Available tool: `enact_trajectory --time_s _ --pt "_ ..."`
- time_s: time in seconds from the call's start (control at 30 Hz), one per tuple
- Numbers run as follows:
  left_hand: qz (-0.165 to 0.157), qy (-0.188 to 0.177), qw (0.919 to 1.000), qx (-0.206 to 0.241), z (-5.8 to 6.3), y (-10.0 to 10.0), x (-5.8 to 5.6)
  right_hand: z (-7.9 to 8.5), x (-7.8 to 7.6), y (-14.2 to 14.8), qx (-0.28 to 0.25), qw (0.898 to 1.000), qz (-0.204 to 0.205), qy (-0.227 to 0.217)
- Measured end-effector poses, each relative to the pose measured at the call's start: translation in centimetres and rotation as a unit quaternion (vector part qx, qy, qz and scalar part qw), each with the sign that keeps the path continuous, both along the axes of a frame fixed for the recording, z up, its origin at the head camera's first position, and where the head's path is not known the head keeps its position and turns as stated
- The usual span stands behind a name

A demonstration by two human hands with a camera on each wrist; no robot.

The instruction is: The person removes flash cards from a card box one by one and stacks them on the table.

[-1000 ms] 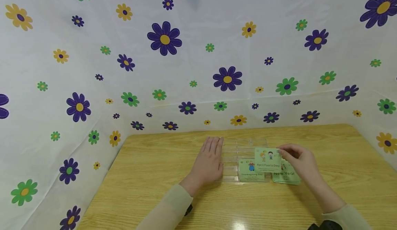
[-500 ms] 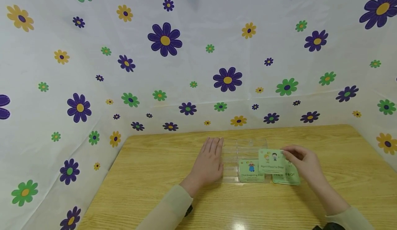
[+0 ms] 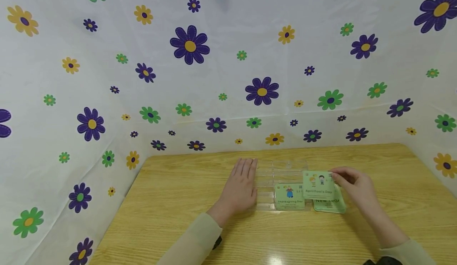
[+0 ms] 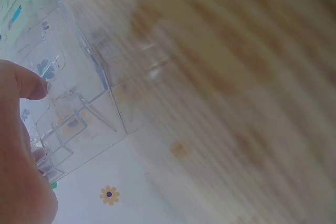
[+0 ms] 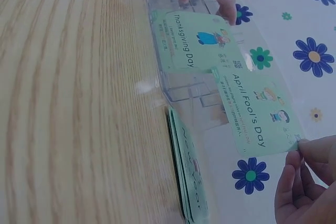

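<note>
My right hand (image 3: 353,185) pinches a green card marked "April Fool's Day" (image 5: 257,114) by its upper right corner, between thumb and fingers. A "Thanksgiving Day" card (image 3: 289,197) leans in the front right part of a clear plastic tiered rack (image 3: 265,179). In the head view the held card overlaps a stack of "New Year" cards (image 3: 330,206) lying right of the rack. My left hand (image 3: 240,187) rests on the rack's left side, fingers straight. The left wrist view shows its thumb (image 4: 32,85) touching the clear plastic.
The wooden table (image 3: 171,201) carries the rack and cards. Behind and at both sides hangs a white cloth with printed flowers (image 3: 221,70), meeting the table's far edge a little beyond the rack. Upper tiers of the rack hold no cards.
My right hand has moved the April Fool's Day card a little to the right, away from the Thanksgiving Day card and farther over the New Year stack. The left hand stays put.
</note>
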State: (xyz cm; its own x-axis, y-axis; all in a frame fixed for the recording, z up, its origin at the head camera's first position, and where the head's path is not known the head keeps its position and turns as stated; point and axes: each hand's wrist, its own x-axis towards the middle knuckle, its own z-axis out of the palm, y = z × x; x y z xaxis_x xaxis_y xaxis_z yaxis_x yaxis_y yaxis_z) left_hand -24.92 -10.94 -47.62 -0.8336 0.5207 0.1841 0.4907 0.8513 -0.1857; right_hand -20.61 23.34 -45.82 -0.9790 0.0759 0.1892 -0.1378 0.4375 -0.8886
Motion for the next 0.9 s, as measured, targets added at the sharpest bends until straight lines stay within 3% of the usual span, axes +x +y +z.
enact_trajectory --time_s 0.9 --pt "0.0 -0.007 1.0 -0.005 0.3 0.1 0.1 -0.8 0.1 1.7 0.001 1.0 -0.013 -0.027"
